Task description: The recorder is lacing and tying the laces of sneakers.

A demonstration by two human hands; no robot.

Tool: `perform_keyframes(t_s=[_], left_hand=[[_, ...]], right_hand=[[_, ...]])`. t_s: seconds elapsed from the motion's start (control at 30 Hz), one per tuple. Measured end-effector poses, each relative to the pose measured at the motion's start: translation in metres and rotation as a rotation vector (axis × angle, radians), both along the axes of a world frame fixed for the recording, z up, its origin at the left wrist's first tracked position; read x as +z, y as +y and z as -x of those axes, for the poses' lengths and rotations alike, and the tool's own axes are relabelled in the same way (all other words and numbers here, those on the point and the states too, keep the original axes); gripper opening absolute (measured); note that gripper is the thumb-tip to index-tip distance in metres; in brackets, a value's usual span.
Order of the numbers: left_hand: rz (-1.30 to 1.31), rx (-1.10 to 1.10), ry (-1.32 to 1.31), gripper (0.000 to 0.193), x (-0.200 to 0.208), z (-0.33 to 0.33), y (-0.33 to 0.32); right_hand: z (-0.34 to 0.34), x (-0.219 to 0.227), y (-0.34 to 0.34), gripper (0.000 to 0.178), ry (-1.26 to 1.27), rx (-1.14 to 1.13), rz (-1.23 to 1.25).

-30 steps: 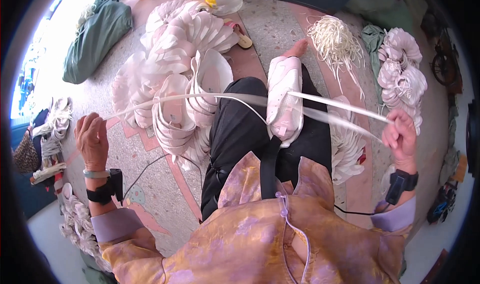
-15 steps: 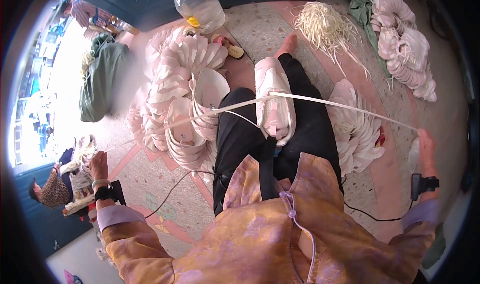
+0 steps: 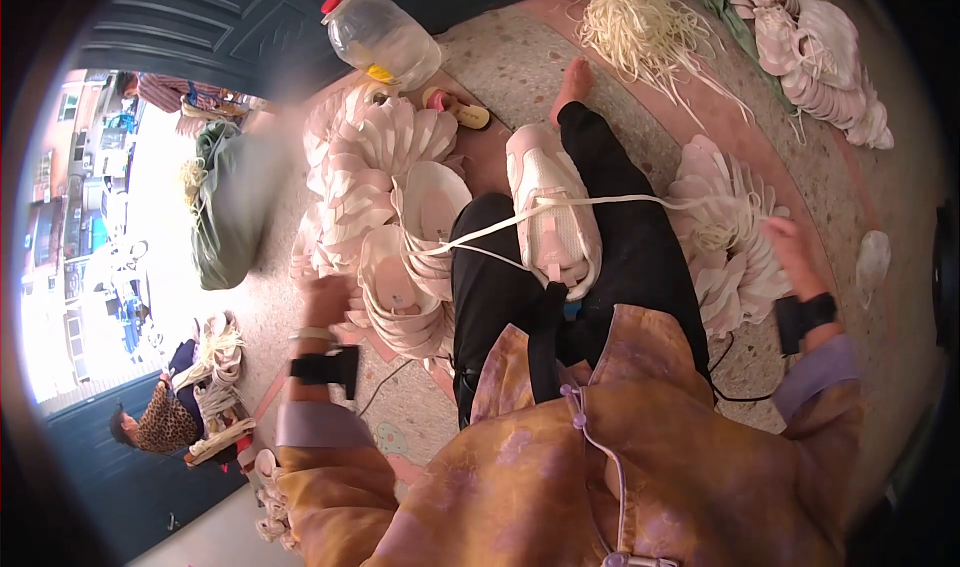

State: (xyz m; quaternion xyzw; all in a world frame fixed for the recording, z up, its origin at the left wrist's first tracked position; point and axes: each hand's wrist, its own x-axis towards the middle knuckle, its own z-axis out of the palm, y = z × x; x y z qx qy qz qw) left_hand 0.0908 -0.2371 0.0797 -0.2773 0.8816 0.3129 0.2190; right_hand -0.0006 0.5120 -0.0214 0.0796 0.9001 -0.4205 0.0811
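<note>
A pink and white shoe [image 3: 553,212] rests on my lap between my thighs, its toe pointing away, with a black strap [image 3: 545,342] at its heel. Across its opening runs a white shoelace [image 3: 610,200], sagging out to both sides. My right hand [image 3: 793,254] is closed around the lace's right part, beside a stack of pale shoe pieces. At the left, my left hand [image 3: 328,302] is closed at the lace's other part, blurred by motion and in front of the heaped shoe uppers [image 3: 395,272].
Stacked pale shoe uppers [image 3: 370,157] lie left of my legs, others [image 3: 715,237] to the right. Beyond are a bundle of cream laces [image 3: 640,32], a clear jug [image 3: 385,42], a slipper [image 3: 460,109] and a green sack [image 3: 225,212]. Another person [image 3: 165,412] sits far left.
Both hands have come inward from wide apart, the left one moving right and forward. The lace, taut before, now hangs slack across the shoe. My view has tilted slightly.
</note>
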Motion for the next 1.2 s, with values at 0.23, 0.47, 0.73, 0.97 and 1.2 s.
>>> perform_keyframes(t_s=[0.23,0.47,0.73,0.97,1.2], left_hand=[[-0.684,0.019,-0.079,0.018,-0.007,0.065,0.22],[-0.598,0.032,0.05,0.012,-0.033,0.088,0.253],[-0.756,0.243,0.183,0.012,-0.051,0.115,0.255],[-0.852,0.285,0.229,0.012,-0.044,0.092,0.255],[-0.944,0.384,0.199,0.009,-0.039,0.086,0.255]], right_hand=[[0.005,0.07,-0.218,0.017,-0.665,0.122,0.879],[0.022,0.036,-0.267,0.017,-0.551,0.085,0.798],[0.045,0.018,-0.288,0.007,-0.224,0.004,0.792],[0.034,0.024,-0.28,0.005,-0.249,-0.026,0.915],[0.033,0.018,-0.286,0.007,-0.106,0.07,0.858]])
